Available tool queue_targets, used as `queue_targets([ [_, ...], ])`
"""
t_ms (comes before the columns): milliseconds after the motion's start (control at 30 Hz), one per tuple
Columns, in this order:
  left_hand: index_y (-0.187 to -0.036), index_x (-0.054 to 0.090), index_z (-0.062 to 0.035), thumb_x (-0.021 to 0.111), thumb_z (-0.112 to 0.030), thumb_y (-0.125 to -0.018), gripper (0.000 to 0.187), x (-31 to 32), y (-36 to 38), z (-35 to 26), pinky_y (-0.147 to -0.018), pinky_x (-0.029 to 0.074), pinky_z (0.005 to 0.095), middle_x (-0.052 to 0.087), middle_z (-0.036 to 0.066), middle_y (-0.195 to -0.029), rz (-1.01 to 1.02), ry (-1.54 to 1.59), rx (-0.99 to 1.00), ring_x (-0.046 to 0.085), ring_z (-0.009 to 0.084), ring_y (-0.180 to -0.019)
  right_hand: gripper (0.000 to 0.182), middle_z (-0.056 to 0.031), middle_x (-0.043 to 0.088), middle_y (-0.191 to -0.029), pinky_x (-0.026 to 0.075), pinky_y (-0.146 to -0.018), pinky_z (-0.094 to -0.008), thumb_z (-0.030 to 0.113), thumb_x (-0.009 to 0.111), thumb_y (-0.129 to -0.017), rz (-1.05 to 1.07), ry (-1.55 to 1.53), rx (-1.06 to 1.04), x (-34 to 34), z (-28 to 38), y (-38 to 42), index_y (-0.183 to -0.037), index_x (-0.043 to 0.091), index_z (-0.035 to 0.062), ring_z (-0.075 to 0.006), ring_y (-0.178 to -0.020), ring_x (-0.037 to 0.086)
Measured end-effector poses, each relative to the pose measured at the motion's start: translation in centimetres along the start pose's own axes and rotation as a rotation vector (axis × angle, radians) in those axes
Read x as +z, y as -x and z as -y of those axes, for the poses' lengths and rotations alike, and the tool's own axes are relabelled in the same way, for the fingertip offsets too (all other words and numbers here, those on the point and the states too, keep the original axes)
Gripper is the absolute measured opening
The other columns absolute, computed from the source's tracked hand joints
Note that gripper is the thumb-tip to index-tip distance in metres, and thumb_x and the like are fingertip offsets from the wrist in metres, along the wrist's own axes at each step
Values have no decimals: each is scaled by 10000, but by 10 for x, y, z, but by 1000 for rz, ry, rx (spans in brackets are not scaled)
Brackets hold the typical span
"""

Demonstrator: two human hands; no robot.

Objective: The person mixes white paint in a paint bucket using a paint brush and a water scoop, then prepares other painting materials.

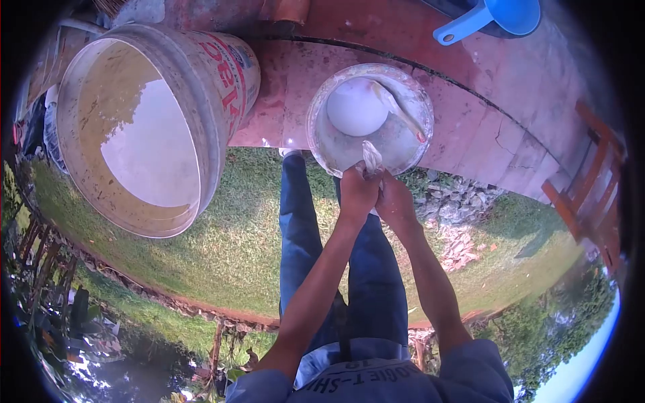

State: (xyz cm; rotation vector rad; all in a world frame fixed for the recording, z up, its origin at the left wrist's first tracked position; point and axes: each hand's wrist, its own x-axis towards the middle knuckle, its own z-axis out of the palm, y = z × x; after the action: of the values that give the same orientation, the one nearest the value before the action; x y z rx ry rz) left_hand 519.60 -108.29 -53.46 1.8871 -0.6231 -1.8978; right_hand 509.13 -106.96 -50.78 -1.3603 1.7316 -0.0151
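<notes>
My left hand [359, 191] and my right hand [396, 201] are closed together on a crumpled whitish rag [372, 158], part of it sticking up between them. Both are at the near rim of a round bucket [321, 144], its walls smeared white. White liquid [356, 107] pools in the bucket's far side. A white-smeared stick-like handle [403, 115] leans inside against the right wall. My fingers hide the lower part of the rag.
To the left, a large tub [213, 87] with red lettering holds water reflecting the sky. The bucket rests on a reddish ledge [470, 121]. A blue dipper [514, 17] lies at the upper right. Rubble [457, 201] and a wooden chair-like frame [591, 181] are right of my legs, on grass.
</notes>
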Motion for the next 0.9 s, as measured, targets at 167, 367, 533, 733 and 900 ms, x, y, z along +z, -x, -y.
queue_targets([
  [167, -1015, 643, 67, 626, -82, -887, 197, 8, -2, 3, -611, 447, 250, 652, 48, -843, 20, 218, 38, 569, 64, -723, 334, -251, 632, -797, 494, -628, -491, 113, 621, -836, 31, 86, -56, -11, -6, -3, -1138, 547, -10, -426, -760, 628],
  [367, -1017, 631, 52, 615, -57, -884, 172, -3, 8, -24, -617, 463, 256, 645, 46, -838, 62, 489, -41, 591, 76, -732, 391, -162, 658, -1003, 484, -776, -364, 123, 604, -888, 206, -533, 14, -25, -6, -4, -1236, 513, -29, -249, -914, 641],
  [533, -1015, 634, 31, 616, -79, -898, 161, -9, 12, -29, -574, 450, 231, 640, 40, -809, 180, 473, -16, 579, 78, -660, 510, -51, 600, -1078, 468, -819, -302, 178, 642, -892, 506, -913, 371, -46, -16, 9, -1314, 432, -16, -141, -973, 563],
  [733, -1052, 648, 31, 617, -123, -918, 207, -12, 14, -47, -549, 436, 222, 652, 36, -822, 207, 452, -82, 579, 75, -640, 451, -51, 604, -975, 475, -745, -293, 215, 646, -902, 650, -954, 360, -51, -20, 18, -1265, 466, 15, -117, -870, 564],
  [900, -1141, 578, 76, 577, -106, -938, 272, -5, 13, -41, -637, 511, 255, 671, 106, -952, 205, 576, -74, 642, 128, -779, 251, -30, 601, -817, 460, -614, -280, 203, 613, -923, 448, -666, 127, -39, -15, 20, -1061, 538, 8, -120, -686, 569],
])
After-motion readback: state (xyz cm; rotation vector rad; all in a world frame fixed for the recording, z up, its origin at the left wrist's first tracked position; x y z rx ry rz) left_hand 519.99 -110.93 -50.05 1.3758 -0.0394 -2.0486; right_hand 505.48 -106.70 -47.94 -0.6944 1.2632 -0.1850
